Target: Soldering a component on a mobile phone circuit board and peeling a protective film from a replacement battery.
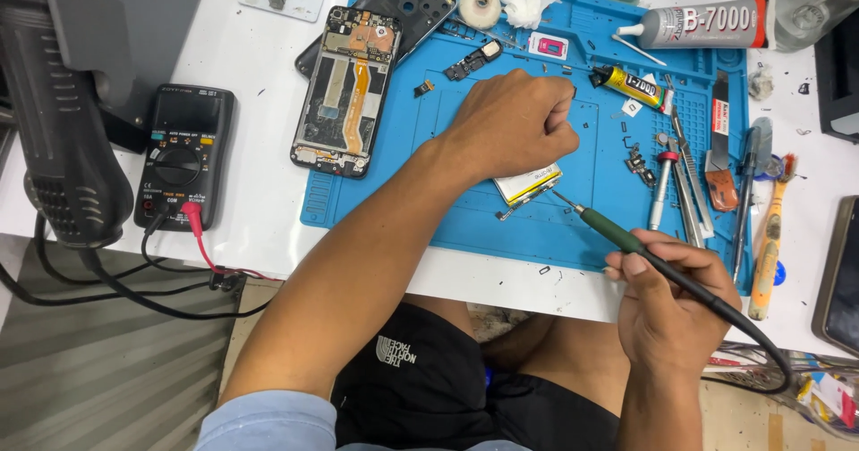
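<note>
Closest to the camera, the person's right hand (pixel 667 303) sat just off the front edge of the white bench (pixel 259 209), its fingers (pixel 640 268) wrapped pen-fashion and clamped on the green-handled soldering iron with a black cord (pixel 626 236). Its thin metal tip pointed up and left and stood just beside, perhaps touching, the right end of a flat silver rectangular phone battery (pixel 528 185) lying on the blue silicone repair mat (pixel 537 227).

Further in, the left hand (pixel 510 124) rested as a loose fist over the battery's upper part, pressing it down. The fingers were curled together underneath, so I could not tell whether they pinched anything.

Judging by the layout, the work looked well under way but unfinished. An opened black phone frame with an orange flex cable (pixel 344 89) lay stripped at the mat's left edge, a black back cover (pixel 407 8) behind it, and small screws and parts were scattered about. The battery remained outside the phone.

A black multimeter with red and black leads (pixel 183 156) lay to the left, tweezers and small screwdrivers (pixel 684 182) to the right, and a tube of clear adhesive (pixel 698 26) at the far side.
</note>
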